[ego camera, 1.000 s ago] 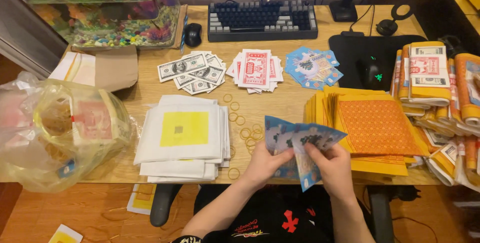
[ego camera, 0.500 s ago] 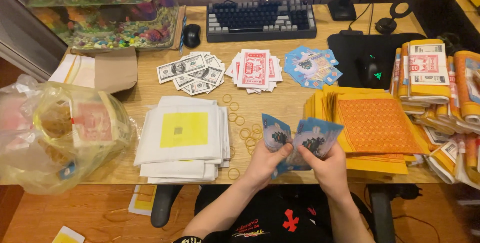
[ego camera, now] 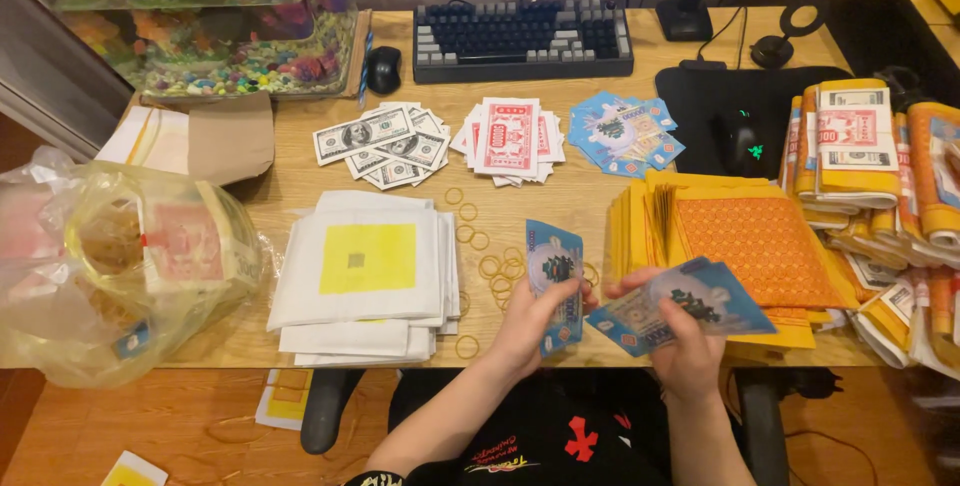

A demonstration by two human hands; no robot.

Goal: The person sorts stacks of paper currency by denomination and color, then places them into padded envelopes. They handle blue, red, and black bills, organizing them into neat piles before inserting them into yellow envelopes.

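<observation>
Seen from above, a person sits at a wooden tabletop (ego camera: 300,181), both hands raised just over its near edge. The left hand (ego camera: 532,321) has its grip closed on a single blue note (ego camera: 553,276), held nearly upright with its printed face to the camera. The right hand (ego camera: 688,351) has its grip closed around a fanned blue stack (ego camera: 690,304) of similar notes, just beside the single one but apart from it. Loose rubber bands (ego camera: 492,266) lie on the wood near the left hand. To the right sits a pile of orange-and-yellow sheets (ego camera: 750,241); to the left, white sheets with a yellow square (ego camera: 365,261). Farther back lie green banknotes (ego camera: 380,144), red-and-white notes (ego camera: 508,138), more blue notes (ego camera: 625,134) and a dark keyboard (ego camera: 522,41).
</observation>
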